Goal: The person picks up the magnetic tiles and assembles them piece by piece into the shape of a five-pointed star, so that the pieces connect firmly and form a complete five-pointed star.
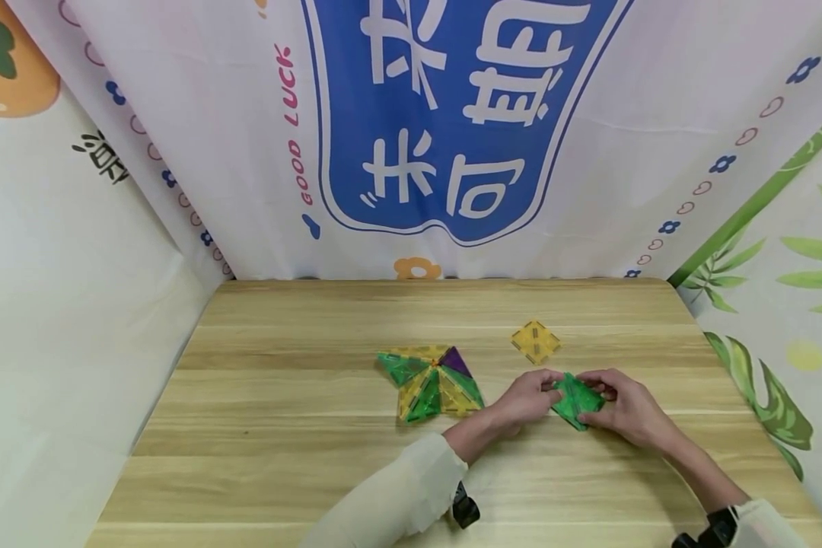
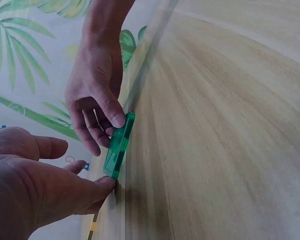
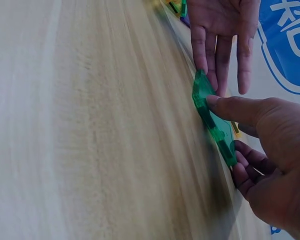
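Note:
A green translucent magnetic tile piece [image 1: 577, 402] is held just above the table on the right; whether it is one tile or several joined is unclear. My right hand [image 1: 623, 405] pinches it, thumb on one face and fingers behind, as the right wrist view shows. On its other side, my left hand [image 1: 530, 397] touches the piece's edge with a fingertip, the other fingers extended and apart from it. Left of the hands lies a flat fan-shaped group of yellow, green and purple magnetic tiles [image 1: 425, 387]. Behind the hands is a yellow diamond-shaped tile piece [image 1: 536, 342].
The wooden table [image 1: 281, 457] is backed by a printed cloth [image 1: 246, 190] and flanked by patterned cloth sides. A black strap device [image 1: 464, 508] sits at the left sleeve, and another [image 1: 712, 529] at the right wrist.

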The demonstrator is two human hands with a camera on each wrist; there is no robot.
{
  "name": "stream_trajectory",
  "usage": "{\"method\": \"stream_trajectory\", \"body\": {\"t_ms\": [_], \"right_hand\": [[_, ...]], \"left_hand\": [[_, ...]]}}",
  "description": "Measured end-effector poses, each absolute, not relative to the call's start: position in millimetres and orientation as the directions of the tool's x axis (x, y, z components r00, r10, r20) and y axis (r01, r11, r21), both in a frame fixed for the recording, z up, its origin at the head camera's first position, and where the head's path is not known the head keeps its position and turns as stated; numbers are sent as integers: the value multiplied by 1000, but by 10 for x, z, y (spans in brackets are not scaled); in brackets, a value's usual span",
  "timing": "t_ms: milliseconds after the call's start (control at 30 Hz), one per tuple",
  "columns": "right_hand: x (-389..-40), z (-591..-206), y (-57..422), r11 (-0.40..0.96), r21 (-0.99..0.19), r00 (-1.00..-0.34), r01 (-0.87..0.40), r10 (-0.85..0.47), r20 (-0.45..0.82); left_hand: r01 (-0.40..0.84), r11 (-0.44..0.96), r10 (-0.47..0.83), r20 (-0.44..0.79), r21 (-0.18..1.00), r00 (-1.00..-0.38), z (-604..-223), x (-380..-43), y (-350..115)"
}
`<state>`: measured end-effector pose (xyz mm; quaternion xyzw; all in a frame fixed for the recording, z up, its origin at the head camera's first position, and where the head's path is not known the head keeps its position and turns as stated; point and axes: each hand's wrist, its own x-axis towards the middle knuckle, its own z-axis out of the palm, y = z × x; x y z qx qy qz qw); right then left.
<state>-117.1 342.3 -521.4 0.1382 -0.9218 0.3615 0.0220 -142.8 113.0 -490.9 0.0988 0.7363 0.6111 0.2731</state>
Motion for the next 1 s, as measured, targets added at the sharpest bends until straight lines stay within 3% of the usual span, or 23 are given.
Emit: {"method": "stream_trajectory", "body": {"t_ms": [467,733,1000], "right_hand": [[-1129,-5262,3413,676,-652,-938,-345,-273,214],[-1112,-5322,3437,644,-659,-921,-388,-290,259],[-1078,-5362,3421,525,-765,-923,-374,-288,254]], "left_hand": [[-266,160,502,-310,951,-808,-4930,-1465,1087],[-238,158,495,-285,958,-821,-4921,-1449,1116],[-193,189,463,-261,963,-847,-4996,-1439,1173]]}}
